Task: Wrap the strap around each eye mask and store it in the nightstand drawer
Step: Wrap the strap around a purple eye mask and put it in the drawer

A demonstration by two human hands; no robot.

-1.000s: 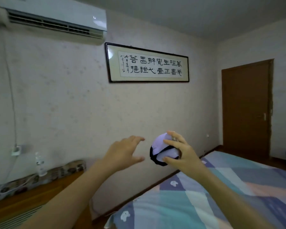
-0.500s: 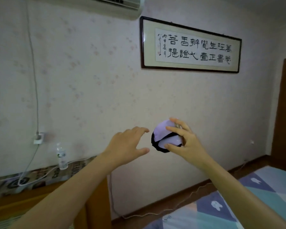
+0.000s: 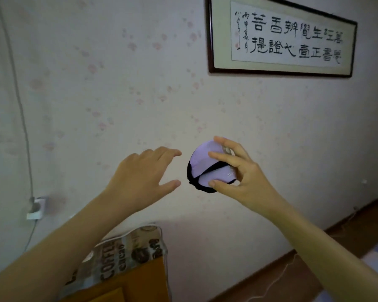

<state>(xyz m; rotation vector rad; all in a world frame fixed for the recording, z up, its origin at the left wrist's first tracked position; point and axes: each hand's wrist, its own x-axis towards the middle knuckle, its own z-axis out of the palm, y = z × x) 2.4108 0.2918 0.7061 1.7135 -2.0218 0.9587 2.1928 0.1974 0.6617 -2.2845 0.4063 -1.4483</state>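
Both arms are stretched out in front of a pale wall. A folded purple eye mask (image 3: 207, 165), bound by its black strap (image 3: 213, 167), is pinched in the air by the right hand (image 3: 241, 178), while the left hand (image 3: 143, 179) is spread open just beside it, not touching. Below, a wooden nightstand (image 3: 138, 282) is draped with a printed cloth (image 3: 127, 249).

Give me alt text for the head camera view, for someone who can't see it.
The right hand holds a folded lilac eye mask bound by its black strap; the open left hand hovers beside it. Behind: framed calligraphy, wooden nightstand.
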